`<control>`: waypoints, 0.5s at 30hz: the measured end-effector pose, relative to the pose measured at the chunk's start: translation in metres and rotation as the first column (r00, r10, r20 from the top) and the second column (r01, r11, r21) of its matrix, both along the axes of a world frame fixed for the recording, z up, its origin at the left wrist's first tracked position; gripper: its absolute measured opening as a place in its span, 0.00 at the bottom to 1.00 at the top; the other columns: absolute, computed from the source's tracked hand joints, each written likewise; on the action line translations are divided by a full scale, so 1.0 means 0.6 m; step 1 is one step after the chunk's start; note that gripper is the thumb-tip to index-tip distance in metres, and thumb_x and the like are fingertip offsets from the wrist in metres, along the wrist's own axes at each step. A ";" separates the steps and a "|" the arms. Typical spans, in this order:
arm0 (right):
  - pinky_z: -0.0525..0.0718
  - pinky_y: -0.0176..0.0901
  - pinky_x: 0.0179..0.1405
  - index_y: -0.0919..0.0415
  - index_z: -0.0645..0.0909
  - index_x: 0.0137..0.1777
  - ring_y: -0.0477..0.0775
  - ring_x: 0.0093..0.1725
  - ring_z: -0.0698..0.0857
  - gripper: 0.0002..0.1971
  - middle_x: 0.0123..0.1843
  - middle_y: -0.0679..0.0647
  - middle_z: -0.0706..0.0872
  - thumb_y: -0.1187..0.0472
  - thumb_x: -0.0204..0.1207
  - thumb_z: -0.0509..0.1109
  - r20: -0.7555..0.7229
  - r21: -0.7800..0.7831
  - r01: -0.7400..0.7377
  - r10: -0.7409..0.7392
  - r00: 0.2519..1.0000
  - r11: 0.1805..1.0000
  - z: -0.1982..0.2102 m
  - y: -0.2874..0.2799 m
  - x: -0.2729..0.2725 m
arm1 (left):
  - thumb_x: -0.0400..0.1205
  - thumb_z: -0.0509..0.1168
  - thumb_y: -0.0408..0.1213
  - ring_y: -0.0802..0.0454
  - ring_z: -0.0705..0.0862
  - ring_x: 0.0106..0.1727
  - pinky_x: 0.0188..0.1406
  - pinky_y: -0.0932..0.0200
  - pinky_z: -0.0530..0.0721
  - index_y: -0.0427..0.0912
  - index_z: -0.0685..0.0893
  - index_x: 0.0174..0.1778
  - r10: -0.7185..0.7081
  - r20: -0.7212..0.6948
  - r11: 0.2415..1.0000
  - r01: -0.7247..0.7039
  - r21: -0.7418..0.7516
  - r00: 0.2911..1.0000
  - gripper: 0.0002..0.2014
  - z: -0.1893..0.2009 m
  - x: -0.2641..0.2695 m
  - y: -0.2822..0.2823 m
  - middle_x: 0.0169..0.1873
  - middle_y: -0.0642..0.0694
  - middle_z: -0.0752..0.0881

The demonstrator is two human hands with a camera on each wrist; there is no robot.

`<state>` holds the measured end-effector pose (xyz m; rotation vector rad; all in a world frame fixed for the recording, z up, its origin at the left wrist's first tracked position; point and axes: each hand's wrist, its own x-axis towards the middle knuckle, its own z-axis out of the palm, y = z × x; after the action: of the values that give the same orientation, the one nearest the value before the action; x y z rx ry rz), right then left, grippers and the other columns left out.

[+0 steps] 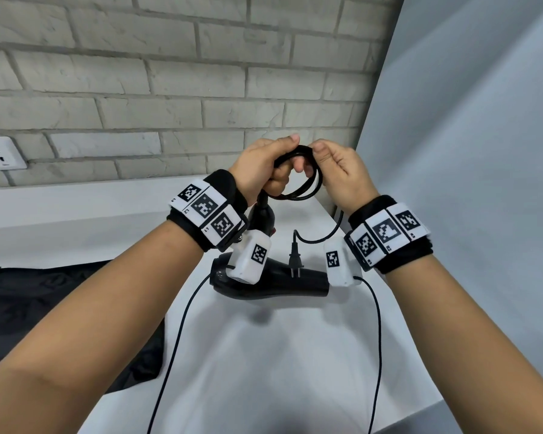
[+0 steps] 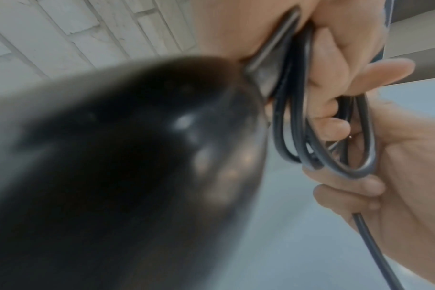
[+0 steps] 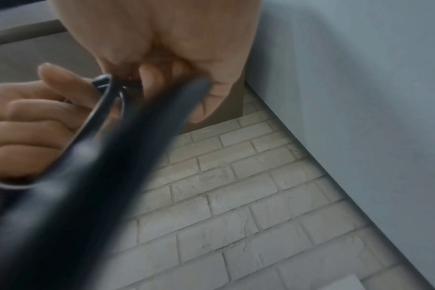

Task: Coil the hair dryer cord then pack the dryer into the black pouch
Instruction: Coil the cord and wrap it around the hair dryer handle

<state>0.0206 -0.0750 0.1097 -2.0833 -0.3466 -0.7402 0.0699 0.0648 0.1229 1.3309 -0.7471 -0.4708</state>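
Above the table (image 1: 295, 355), left hand (image 1: 261, 170) grips coiled cord (image 1: 301, 183); right hand (image 1: 342, 177) fingers pinch its top.

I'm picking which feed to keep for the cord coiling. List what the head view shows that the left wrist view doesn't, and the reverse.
Only the head view: the plug dangling free, the black pouch on the white counter, and the wall socket.

Only the left wrist view: the undersides of the fingers curled round the loops.

Both: the left hand and right hand holding the coiled cord, and the hair dryer.
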 end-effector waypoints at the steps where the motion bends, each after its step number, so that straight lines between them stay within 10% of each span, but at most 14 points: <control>1: 0.74 0.50 0.40 0.52 0.78 0.36 0.49 0.34 0.76 0.19 0.34 0.61 0.80 0.50 0.80 0.50 -0.022 0.030 -0.012 0.013 1.000 0.999 -0.002 0.002 0.001 | 0.86 0.50 0.40 0.61 0.54 0.12 0.17 0.70 0.49 0.41 0.76 0.19 0.019 -0.003 1.000 -0.019 -0.004 1.000 0.27 0.002 -0.001 0.000 0.10 0.55 0.62; 6: 0.66 0.24 0.25 0.63 0.74 0.40 0.38 0.23 0.69 0.19 0.28 0.47 0.70 0.51 0.78 0.48 -0.155 0.085 -0.045 0.057 0.986 0.995 0.003 0.011 -0.003 | 0.85 0.53 0.38 0.62 0.54 0.11 0.15 0.70 0.50 0.38 0.69 0.23 0.089 -0.030 0.996 -0.090 -0.021 0.996 0.22 0.007 -0.001 -0.001 0.09 0.57 0.60; 15: 0.73 0.40 0.35 0.58 0.79 0.38 0.42 0.24 0.75 0.13 0.25 0.50 0.80 0.50 0.73 0.59 -0.343 0.081 -0.113 0.134 0.930 0.990 0.023 0.003 0.000 | 0.86 0.54 0.39 0.63 0.55 0.10 0.13 0.71 0.51 0.41 0.66 0.24 0.075 -0.019 0.997 -0.075 0.021 0.997 0.22 -0.001 -0.001 -0.003 0.09 0.57 0.62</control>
<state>0.0207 -0.0733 0.1238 -2.0653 -0.2506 -0.2925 0.0694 0.0627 0.1226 1.3665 -0.6746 -0.4322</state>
